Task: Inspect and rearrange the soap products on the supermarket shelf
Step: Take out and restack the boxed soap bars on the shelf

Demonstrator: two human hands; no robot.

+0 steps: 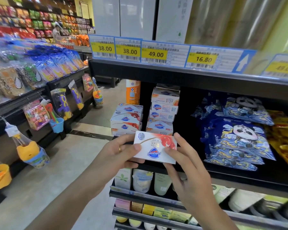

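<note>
Far to our left runs another aisle, where toy packs (60,105) hang from the front of a low black display and blue packets (56,63) lie stacked on top. Moving in, our left hand (118,153) grips the left end of a white soap box (155,149), thumb curled over its face and a ring showing on one finger. We hold the box in the air in front of the black shelf (189,72), its blue shield logo and lettering upside down to us, a red motif at its upper right. Behind it, on the shelf, sit two stacks of the same kind of soap boxes (161,113), one stack lower and further left, and an orange bottle (133,92) stands behind them. Our right hand (189,173) pinches the box's right end, thumb on the face and fingers curled round the edge. Above, yellow price tags (155,54) line the shelf edge. Further right lie blue panda-print bags (236,135), then yellow packets (284,141) at the frame's edge. Below our hands, lower shelves carry pale bottles (142,181) and small coloured boxes.
</note>
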